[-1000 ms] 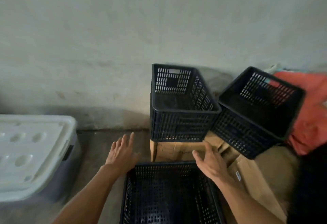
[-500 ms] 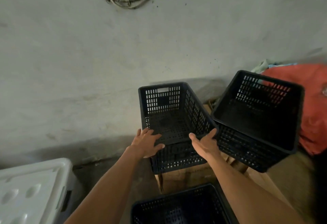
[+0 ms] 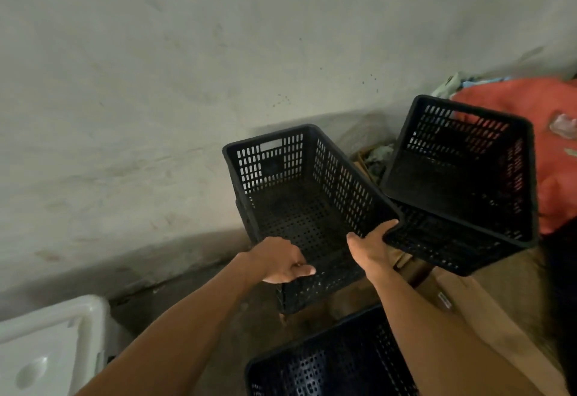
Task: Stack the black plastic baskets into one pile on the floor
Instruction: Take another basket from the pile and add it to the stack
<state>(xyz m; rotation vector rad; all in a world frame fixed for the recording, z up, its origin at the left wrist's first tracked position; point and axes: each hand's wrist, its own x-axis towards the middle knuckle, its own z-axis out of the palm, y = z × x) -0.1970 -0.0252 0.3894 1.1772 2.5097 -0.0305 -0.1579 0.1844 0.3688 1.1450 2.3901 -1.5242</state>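
A black perforated basket (image 3: 299, 205) stands in the middle against the wall, tipped slightly toward me. My left hand (image 3: 281, 259) grips its near rim at the left corner, fingers curled over the edge. My right hand (image 3: 370, 247) clasps the near right corner of the same rim. A second black basket (image 3: 462, 183) leans tilted just to the right, touching the first. A third black basket (image 3: 331, 361) sits on the floor at the bottom, open side up, below my forearms.
Flattened cardboard boxes (image 3: 468, 308) lie under and beside the two far baskets. A white lidded plastic tub (image 3: 46, 345) stands at the lower left. An orange-red cloth bundle (image 3: 555, 145) fills the right edge. A grey wall (image 3: 187, 67) rises close behind.
Both hands moved up from above the floor basket to the middle basket and closed on its near rim. That basket now tips toward me.
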